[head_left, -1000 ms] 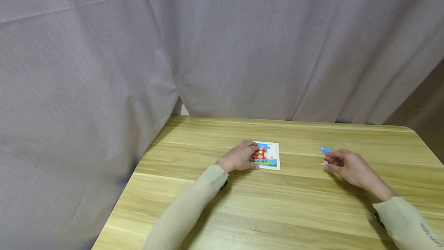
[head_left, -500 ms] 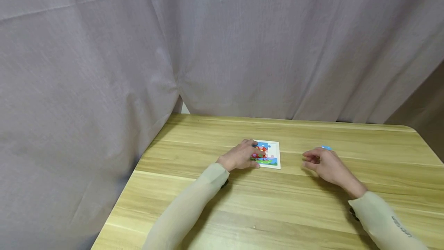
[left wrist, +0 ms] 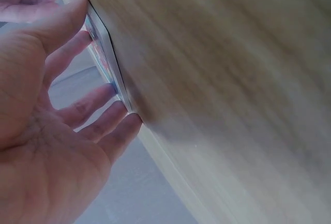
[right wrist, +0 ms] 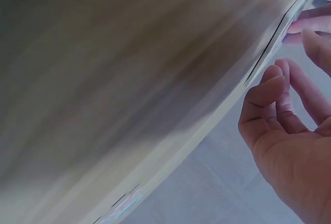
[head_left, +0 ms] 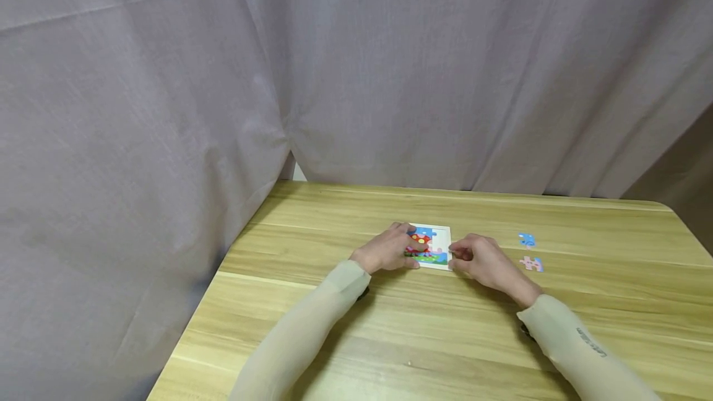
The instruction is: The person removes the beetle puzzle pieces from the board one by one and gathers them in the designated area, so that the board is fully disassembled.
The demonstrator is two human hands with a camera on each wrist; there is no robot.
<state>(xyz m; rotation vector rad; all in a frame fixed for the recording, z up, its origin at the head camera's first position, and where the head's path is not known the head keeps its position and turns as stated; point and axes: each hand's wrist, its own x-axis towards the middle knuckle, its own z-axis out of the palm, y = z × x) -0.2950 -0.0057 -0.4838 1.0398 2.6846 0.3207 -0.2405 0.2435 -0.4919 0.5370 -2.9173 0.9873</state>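
Observation:
A white-framed jigsaw puzzle (head_left: 442, 240) lies on the table, its picture showing a red spotted figure on blue and green. A bare white gap fills its upper right part. My left hand (head_left: 388, 248) rests on its left side, the fingers spread over the picture and frame edge, as the left wrist view (left wrist: 57, 110) also shows the hand. At the frame's right edge, my right hand (head_left: 487, 263) pinches a small puzzle piece (head_left: 452, 254), mostly hidden by the fingertips. In the right wrist view its fingers are curled and the piece cannot be made out.
Two loose puzzle pieces lie to the right: a blue piece (head_left: 526, 239) and, nearer me, a pink piece (head_left: 530, 263) with a blue edge. The wooden table (head_left: 390, 339) ends at a grey curtain (head_left: 384, 79) behind and at the left.
My right hand has moved left from the loose pieces to the puzzle's right edge, uncovering the pink piece. The left hand stays on the puzzle, its index finger shifted slightly over the picture.

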